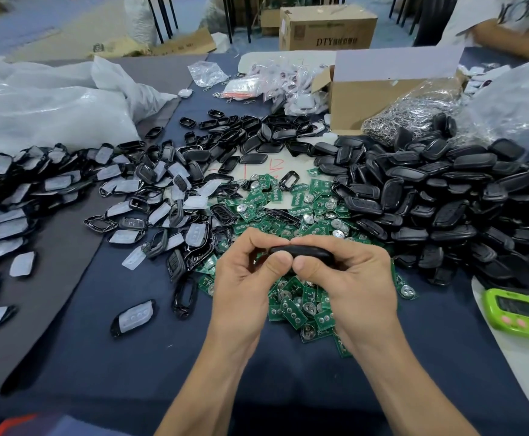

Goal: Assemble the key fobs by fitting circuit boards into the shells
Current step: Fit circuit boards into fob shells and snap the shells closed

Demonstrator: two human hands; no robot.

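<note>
A black key fob shell (304,251) is held over the middle of the table between both hands. My left hand (247,278) pinches its left end with thumb and curled fingers. My right hand (348,278) grips its right end, thumb pressed on the near edge. Beneath the hands lies a heap of green circuit boards (301,306) with round silver batteries. A big pile of black fobs (439,196) lies to the right. Front shells with clear button pads (150,196) spread out to the left.
A green timer (516,309) sits at the right edge. A cardboard box (379,99) and a bag of metal key rings (414,111) stand behind the black pile. White plastic bags (52,102) lie at the far left. Another person's arm (514,39) shows at top right.
</note>
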